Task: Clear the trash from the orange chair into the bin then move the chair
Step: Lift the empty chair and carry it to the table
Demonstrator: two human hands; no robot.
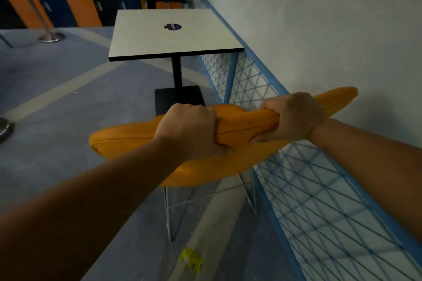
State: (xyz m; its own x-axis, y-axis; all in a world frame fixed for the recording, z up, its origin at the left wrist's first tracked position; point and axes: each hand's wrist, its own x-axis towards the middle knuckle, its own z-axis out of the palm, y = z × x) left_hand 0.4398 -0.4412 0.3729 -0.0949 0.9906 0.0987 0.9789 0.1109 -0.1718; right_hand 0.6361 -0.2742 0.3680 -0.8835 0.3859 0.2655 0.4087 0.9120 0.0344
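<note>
Now, low in the frame, both hands are closed on the chair [127,143]: the left hand [187,128] and right hand [294,118] grip its padded top edge at centre. I judge the edge soft but the frame stiff and rather light, so two hands suit. Beyond, at upper centre, stands a table [148,29].

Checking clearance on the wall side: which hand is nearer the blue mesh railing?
Right. The right hand grips the orange chair directly over the blue mesh railing; the left hand grips it farther out, over the floor.
</note>
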